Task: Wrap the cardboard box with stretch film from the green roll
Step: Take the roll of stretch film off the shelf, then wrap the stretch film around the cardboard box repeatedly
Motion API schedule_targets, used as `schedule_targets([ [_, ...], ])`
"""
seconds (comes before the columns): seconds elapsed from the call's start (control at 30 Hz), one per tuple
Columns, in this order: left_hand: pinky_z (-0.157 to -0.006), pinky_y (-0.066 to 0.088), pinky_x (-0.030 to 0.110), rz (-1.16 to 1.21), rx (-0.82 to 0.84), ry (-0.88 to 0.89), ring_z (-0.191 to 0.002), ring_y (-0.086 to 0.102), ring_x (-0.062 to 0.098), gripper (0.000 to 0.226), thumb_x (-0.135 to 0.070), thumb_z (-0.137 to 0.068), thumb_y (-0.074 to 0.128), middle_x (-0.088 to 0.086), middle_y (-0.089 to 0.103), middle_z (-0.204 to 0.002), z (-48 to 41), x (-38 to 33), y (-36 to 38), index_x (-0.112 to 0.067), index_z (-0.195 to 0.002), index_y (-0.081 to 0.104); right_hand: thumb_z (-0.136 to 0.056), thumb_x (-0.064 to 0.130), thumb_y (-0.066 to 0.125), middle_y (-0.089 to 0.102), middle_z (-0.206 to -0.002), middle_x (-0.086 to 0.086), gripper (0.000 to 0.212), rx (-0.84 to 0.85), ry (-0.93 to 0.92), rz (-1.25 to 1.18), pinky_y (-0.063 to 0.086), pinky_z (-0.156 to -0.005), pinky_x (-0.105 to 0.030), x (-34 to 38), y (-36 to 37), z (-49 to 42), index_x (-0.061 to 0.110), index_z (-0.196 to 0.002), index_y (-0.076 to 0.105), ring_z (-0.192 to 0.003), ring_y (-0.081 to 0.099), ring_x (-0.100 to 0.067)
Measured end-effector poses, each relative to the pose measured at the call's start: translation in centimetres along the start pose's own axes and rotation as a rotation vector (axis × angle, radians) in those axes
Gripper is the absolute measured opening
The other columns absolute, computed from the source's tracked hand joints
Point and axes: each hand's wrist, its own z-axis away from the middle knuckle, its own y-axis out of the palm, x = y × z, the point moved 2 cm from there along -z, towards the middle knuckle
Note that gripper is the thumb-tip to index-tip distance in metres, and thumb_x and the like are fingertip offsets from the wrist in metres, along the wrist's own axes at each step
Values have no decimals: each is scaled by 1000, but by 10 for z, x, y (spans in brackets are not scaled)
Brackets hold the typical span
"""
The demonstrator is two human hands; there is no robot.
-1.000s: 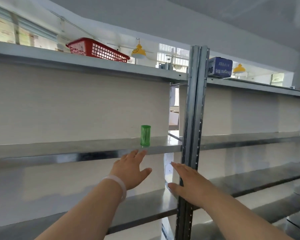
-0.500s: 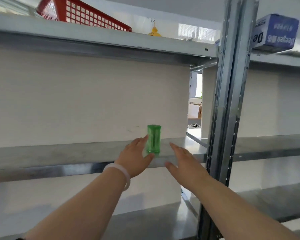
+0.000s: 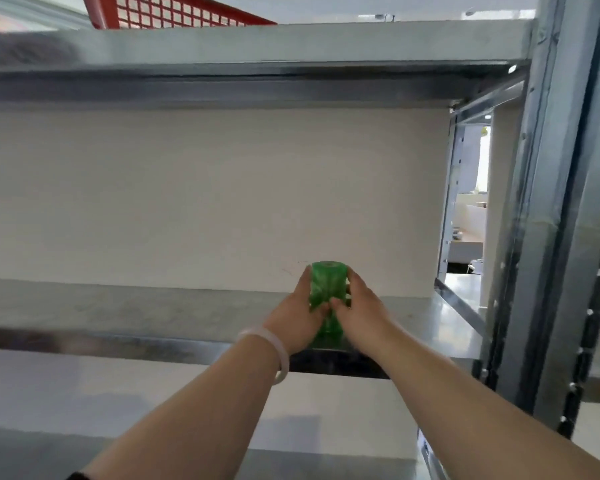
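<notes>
We find the green roll (image 3: 328,287) standing upright on the metal shelf (image 3: 153,310), close to its near edge, its long axis vertical. Our left hand (image 3: 297,320) wraps it from the left and our right hand (image 3: 361,311) from the right, fingers curled round its sides. The roll sits between the two palms, neither hand nearer than the other. We judge the coming move to be a lift up and toward us, axis kept vertical. The cardboard box is not in view, so we cannot tell which way to carry the roll.
</notes>
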Motion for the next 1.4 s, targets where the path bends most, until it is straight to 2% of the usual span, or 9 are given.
schedule_targets([
  [0.2, -73, 49, 25, 128, -194, -4, -76, 60, 10, 54, -26, -102, 47, -9, 60, -79, 11, 9, -9, -34, -152, 28, -92, 30, 53, 58, -126, 3, 50, 2, -107, -109, 49, -92, -36, 5, 11, -9, 33, -139, 34, -108, 59, -18],
  [0.4, -85, 53, 34, 179, -394, -70, -85, 61, 17, 53, -27, -100, 52, 1, 67, -96, 52, 39, -57, -36, -149, 35, -88, 31, 61, 59, -122, 7, 51, 88, -254, -319, 50, -93, -36, 50, 48, 3, 35, -135, 40, -107, 60, -15],
  [0.67, -94, 56, 40, 322, -601, -162, -105, 69, 19, 38, -20, -95, 62, -2, 73, -108, 173, 105, -131, -44, -124, 58, -82, 26, 73, 60, -113, 10, 58, 373, -373, -544, 46, -69, -14, 133, 131, 67, 30, -133, 46, -97, 62, -10],
  [0.8, -96, 56, 45, 338, -701, -270, -104, 71, 21, 40, -20, -94, 64, 4, 74, -111, 267, 140, -158, -31, -133, 58, -79, 27, 75, 63, -107, 15, 47, 569, -407, -602, 49, -68, -11, 175, 185, 125, 29, -122, 55, -88, 61, 1],
  [0.9, -93, 57, 49, 302, -820, -364, -102, 71, 21, 36, -21, -91, 67, 3, 74, -107, 347, 158, -185, -48, -115, 63, -78, 27, 76, 63, -107, 10, 45, 670, -400, -647, 53, -78, -24, 212, 227, 185, 25, -118, 56, -92, 62, -4],
  [1.07, -86, 60, 47, 311, -1047, -485, -94, 73, 20, 36, -15, -85, 74, -2, 76, -102, 487, 171, -230, -48, -94, 68, -79, 23, 75, 64, -110, 6, 42, 855, -419, -761, 51, -76, -20, 286, 285, 300, 24, -117, 56, -98, 63, -10],
  [1.17, -79, 62, 46, 304, -1196, -528, -89, 73, 22, 31, -15, -81, 78, 2, 73, -102, 568, 174, -251, -41, -93, 67, -82, 23, 73, 63, -111, 8, 41, 947, -442, -822, 51, -67, -12, 326, 310, 370, 23, -119, 56, -99, 62, -8],
  [1.3, -79, 63, 45, 294, -1258, -583, -94, 71, 22, 27, -16, -85, 76, -1, 67, -98, 658, 181, -276, -37, -95, 63, -85, 28, 68, 61, -117, 9, 43, 1053, -448, -869, 52, -80, -24, 370, 341, 454, 28, -125, 51, -103, 60, -10],
  [1.4, -76, 63, 40, 340, -1301, -637, -93, 70, 21, 23, -16, -86, 75, 0, 65, -97, 708, 190, -292, -31, -100, 65, -89, 30, 63, 58, -115, 13, 42, 1146, -451, -877, 48, -69, -14, 396, 359, 500, 33, -127, 46, -97, 59, 0],
])
